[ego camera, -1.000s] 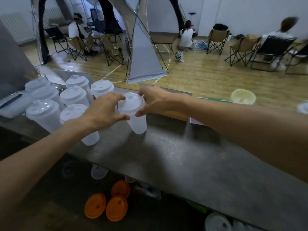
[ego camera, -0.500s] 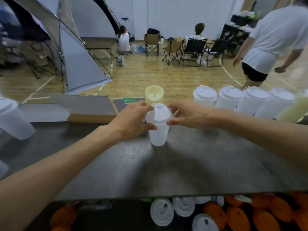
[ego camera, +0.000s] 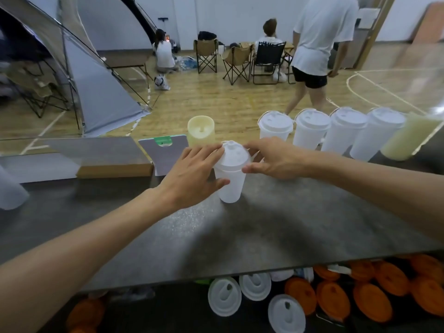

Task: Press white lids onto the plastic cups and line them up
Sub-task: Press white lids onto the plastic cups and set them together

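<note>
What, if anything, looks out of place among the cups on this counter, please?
One yellowish cup ends the row of white-lidded cups on the right, and another yellow cup stands alone behind the left hand; both break the white set.

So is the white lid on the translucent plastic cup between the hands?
On. The white lid caps the translucent plastic cup; left hand and right hand grip its rim. Fully snapped: cannot tell.

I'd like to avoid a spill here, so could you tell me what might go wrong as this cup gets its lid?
1. The cup looks empty and light, and both hands, left hand and right hand, grip near its white lid; uneven pressure could tip it.
2. Sliding it right could knock the nearest cup in the lidded row.
</note>
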A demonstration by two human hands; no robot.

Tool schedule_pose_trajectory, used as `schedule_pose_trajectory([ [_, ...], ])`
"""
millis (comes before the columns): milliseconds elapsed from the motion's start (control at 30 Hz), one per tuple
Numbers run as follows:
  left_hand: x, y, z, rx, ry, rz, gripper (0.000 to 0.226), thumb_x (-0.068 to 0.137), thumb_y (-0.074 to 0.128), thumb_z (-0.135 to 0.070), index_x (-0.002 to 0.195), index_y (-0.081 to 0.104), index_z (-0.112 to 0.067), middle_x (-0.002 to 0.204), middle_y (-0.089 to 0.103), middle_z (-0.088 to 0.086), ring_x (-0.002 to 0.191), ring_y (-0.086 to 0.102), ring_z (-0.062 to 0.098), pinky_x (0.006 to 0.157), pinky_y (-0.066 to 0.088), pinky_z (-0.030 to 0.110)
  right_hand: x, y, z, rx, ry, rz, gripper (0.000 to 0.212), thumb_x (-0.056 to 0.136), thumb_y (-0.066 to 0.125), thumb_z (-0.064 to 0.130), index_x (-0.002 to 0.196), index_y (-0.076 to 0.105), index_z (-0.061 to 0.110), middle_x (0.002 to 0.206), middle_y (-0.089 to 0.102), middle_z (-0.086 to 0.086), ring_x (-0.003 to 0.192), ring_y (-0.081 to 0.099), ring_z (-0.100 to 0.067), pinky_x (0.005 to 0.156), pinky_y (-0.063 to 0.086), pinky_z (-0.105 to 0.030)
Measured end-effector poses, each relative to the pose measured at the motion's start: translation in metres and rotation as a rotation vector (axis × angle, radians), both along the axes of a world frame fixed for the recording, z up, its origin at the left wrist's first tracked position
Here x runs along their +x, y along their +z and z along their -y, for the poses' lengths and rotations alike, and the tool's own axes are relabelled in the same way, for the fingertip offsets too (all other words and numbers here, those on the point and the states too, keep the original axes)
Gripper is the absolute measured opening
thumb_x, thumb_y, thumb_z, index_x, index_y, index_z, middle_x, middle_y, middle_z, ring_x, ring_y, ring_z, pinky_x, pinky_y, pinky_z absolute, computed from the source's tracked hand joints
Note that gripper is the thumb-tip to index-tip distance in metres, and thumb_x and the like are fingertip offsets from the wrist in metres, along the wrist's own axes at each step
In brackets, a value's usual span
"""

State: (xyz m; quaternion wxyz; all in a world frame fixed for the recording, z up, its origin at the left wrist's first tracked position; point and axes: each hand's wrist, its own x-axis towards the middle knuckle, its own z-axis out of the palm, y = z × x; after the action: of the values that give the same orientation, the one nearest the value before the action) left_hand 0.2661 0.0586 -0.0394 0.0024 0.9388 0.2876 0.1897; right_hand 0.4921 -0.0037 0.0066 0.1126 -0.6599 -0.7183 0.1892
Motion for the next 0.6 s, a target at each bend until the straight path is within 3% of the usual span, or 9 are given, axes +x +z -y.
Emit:
schedule_pose_trajectory([
  [100,-0.002,-0.006,0.003,0.027,0.008,0.004,0.07,0.094,0.051,-0.053,0.151,0.035,-0.015,0.158,0.034,0.0,0.141,0.032,0.02,0.117,0.019,0.032,0.003,-0.004,0.0,0.015,0.02,0.023,0.057,0.086,0.064,0.052,0.135,0.049,0.025,0.125,0.061,0.005,0.11,0.059,-0.012,0.093,0.048,-0.032],
  [167,-0.002,-0.007,0.003,0.026,-0.006,0.016,0.068,0.094,0.053,-0.047,0.151,0.035,-0.014,0.159,0.032,0.001,0.145,0.028,0.018,0.119,0.013,0.029,0.005,-0.008,0.001,0.051,0.06,0.05,0.064,0.087,0.06,0.055,0.142,0.04,0.028,0.136,0.055,0.005,0.122,0.052,-0.014,0.096,0.039,-0.027],
  [333,-0.001,-0.011,0.002,0.002,-0.034,0.042,0.066,0.095,0.05,-0.044,0.151,0.035,-0.012,0.159,0.033,0.004,0.147,0.025,0.017,0.123,0.013,0.033,0.007,-0.014,0.002,0.074,0.122,0.073,0.077,0.088,0.051,0.064,0.151,0.02,0.034,0.154,0.035,0.009,0.137,0.037,-0.015,0.109,0.027,-0.029],
  [467,0.002,-0.017,0.002,-0.043,-0.033,0.1,0.059,0.103,0.033,-0.046,0.151,0.036,-0.011,0.159,0.033,0.004,0.148,0.024,0.015,0.123,0.008,0.029,0.005,-0.02,0.005,0.123,0.135,0.237,0.085,0.088,0.031,0.074,0.155,0.011,0.026,0.159,0.024,0.006,0.14,0.034,-0.019,0.113,0.026,-0.033],
  [600,0.004,-0.018,0.004,-0.018,-0.011,0.103,0.055,0.106,0.029,-0.041,0.149,0.039,-0.008,0.157,0.036,0.006,0.147,0.028,0.019,0.123,0.008,0.027,0.003,-0.02,0.008,0.181,0.17,0.311,0.08,0.094,0.028,0.066,0.156,0.009,0.018,0.161,0.019,0.001,0.143,0.029,-0.018,0.115,0.021,-0.032],
])
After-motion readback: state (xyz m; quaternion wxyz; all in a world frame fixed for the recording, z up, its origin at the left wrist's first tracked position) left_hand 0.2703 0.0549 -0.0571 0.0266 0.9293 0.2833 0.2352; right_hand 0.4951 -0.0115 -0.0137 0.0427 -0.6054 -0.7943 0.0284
